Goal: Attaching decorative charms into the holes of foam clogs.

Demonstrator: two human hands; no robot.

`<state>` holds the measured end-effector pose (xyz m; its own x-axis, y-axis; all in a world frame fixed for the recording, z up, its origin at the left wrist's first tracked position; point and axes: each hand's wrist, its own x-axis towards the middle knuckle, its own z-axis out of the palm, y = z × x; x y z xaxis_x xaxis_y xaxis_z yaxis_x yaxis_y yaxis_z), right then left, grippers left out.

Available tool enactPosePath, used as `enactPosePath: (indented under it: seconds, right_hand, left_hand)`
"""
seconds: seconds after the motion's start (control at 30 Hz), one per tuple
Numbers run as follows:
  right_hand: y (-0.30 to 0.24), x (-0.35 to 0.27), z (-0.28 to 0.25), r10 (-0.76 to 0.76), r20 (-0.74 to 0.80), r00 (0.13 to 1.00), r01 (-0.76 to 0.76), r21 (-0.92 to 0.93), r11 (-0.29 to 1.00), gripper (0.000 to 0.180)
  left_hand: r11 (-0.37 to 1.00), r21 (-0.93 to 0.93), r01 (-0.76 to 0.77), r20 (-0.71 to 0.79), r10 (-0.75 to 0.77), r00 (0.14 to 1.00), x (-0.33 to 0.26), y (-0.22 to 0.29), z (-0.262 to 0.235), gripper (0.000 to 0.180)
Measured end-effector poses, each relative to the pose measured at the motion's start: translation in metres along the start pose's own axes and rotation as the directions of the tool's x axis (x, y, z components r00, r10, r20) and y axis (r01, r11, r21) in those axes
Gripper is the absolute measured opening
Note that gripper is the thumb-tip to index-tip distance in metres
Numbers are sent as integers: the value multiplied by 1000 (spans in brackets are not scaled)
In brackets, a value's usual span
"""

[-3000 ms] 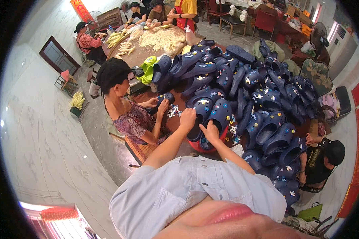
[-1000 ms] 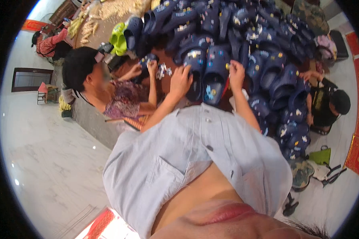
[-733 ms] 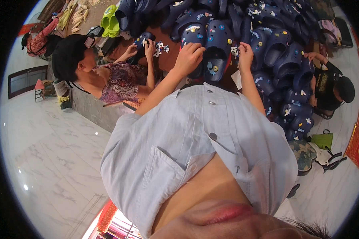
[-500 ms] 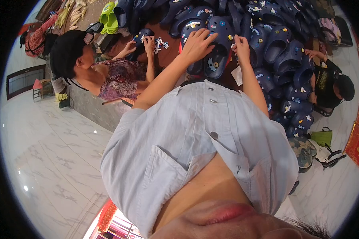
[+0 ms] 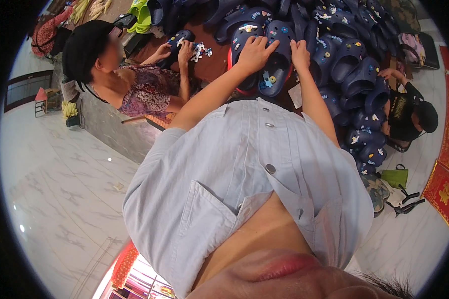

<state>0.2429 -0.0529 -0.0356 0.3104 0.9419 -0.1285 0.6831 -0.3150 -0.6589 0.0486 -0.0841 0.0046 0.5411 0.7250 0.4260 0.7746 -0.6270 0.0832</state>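
Observation:
Two navy clogs with colourful charms lie side by side before me, a left clog [image 5: 243, 36] and a right clog [image 5: 278, 61]. My left hand [image 5: 256, 54] reaches across the gap between them, fingers bent and thumb against the right clog's upper. On that clog's other side, my right hand [image 5: 300, 56] has its fingertips pinched together at the edge; anything between them is too small to make out. Loose charms [image 5: 268, 80], one yellow and one light blue, rest inside the right clog's heel. A bit of red shows beside the left clog.
Many navy clogs [image 5: 346, 65] are heaped at the far side and right. A co-worker at left handles a clog [image 5: 179, 40] beside a pile of white-and-blue charms [image 5: 201, 52]. Lime-green clogs [image 5: 141, 17] stand beyond. Another person [image 5: 409, 112] sits at right.
My left hand has curled from lying spread over the clogs to bent fingers. My right hand has moved up against the right clog's edge; a small white piece near it no longer shows.

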Motion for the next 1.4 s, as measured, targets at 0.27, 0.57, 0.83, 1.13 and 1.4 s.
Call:
enactPosePath:
  seconds: [0.27, 0.57, 0.83, 1.13, 1.4]
  right_hand:
    - [-3, 3, -2, -121, -12, 993, 120, -69, 990, 27]
    - [14, 10, 3, -306, -67, 950, 310, 67, 948, 20]
    - [20, -1, 8, -154, -98, 983, 179, 351, 919, 17]
    - [24, 12, 5, 46, 61, 997, -77, 820, 567, 17]
    - [-18, 63, 4, -151, 43, 988, 78, 702, 708, 36]
  left_hand:
    - [1000, 9, 5, -25, -5, 1000, 0, -1, 5, 59]
    - [1000, 12, -18, -63, 19, 998, 0, 1, 1, 46]
    - [999, 31, 5, -63, -3, 998, 1, -3, 4, 42]
    - [999, 37, 6, -58, -4, 998, 3, -1, 3, 41]
    - [997, 77, 12, 2, -12, 1000, 6, 1, -5, 41]
